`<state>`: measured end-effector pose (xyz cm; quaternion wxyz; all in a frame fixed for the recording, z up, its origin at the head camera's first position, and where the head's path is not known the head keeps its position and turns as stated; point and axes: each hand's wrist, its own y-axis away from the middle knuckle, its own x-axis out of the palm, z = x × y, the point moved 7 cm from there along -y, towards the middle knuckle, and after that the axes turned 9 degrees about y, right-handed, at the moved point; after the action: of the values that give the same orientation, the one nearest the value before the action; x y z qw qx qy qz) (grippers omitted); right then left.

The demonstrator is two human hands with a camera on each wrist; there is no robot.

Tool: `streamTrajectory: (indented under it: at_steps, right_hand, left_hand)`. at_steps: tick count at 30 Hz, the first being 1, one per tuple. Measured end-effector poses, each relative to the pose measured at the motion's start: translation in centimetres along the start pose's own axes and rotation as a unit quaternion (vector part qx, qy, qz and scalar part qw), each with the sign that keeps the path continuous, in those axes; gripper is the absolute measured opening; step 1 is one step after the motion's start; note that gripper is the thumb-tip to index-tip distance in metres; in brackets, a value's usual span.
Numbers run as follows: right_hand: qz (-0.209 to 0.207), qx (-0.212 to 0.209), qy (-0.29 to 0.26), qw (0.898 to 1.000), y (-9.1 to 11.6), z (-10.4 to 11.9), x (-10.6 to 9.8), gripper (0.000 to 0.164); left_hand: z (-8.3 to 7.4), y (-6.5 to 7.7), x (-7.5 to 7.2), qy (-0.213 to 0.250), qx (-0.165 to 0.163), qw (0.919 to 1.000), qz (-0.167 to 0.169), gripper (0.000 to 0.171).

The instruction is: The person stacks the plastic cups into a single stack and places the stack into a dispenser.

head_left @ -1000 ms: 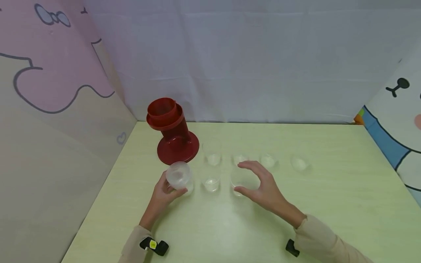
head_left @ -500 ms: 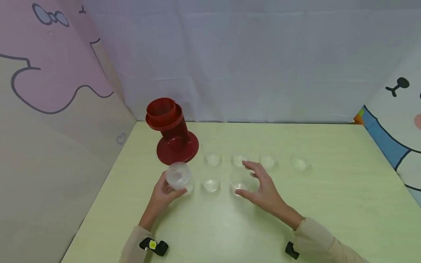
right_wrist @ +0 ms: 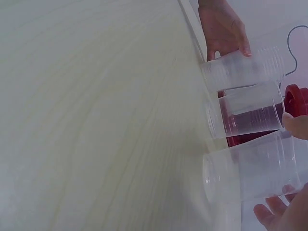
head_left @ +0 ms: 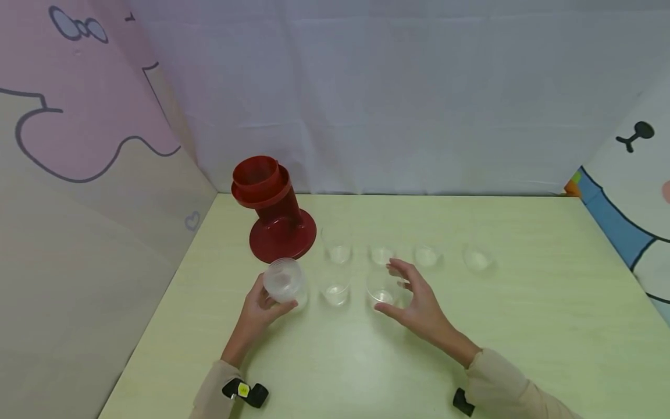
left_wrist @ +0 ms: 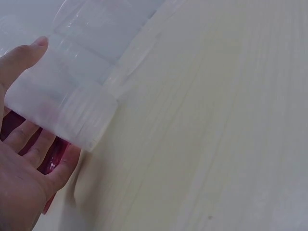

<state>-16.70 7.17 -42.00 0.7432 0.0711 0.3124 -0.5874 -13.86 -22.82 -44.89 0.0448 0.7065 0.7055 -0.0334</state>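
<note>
My left hand (head_left: pixel 260 307) holds a stack of clear plastic cups (head_left: pixel 284 280) at the table's left side. Its thumb lies across the side of the stack in the left wrist view. The right hand (head_left: pixel 421 302) curves round a single clear plastic cup (right_wrist: pixel 250 171), which stands upright on the table. Its thumb is at the cup's near side near the rim, and the fingers are at the far side, partly seen through the plastic. Another clear plastic cup (head_left: pixel 335 289) stands between the two hands.
Behind the hands runs a row of several clear cups (head_left: pixel 426 256) on the pale table (head_left: pixel 523 326). A red plastic stand with a round base and tubular top (head_left: pixel 282 224) is at the back left. A white cloth wall (head_left: pixel 398 105) closes off the back.
My right thumb and fingers have drawn closer together round the cup, the fingers shifting slightly right and down. The left hand and its stack have barely moved.
</note>
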Motion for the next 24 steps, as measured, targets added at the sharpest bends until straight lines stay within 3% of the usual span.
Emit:
streamTrajectory:
  at_steps: [7,17,24]
  right_hand:
    - [0.011,0.022,-0.028,0.999,0.1,1.8,-0.3,0.073]
    - [0.016,0.037,-0.055,0.998,0.3,-1.8,1.1,0.074]
    - [0.012,0.011,-0.068,0.998,-0.2,-1.7,0.7,0.075]
  left_hand:
    - [0.0,0.0,0.0,-0.003,0.004,1.0000,0.001,0.076]
    - [0.1,0.1,0.1,0.006,0.005,1.0000,0.003,0.075]
    - [0.1,0.0,0.0,0.005,0.011,0.9999,0.004,0.074]
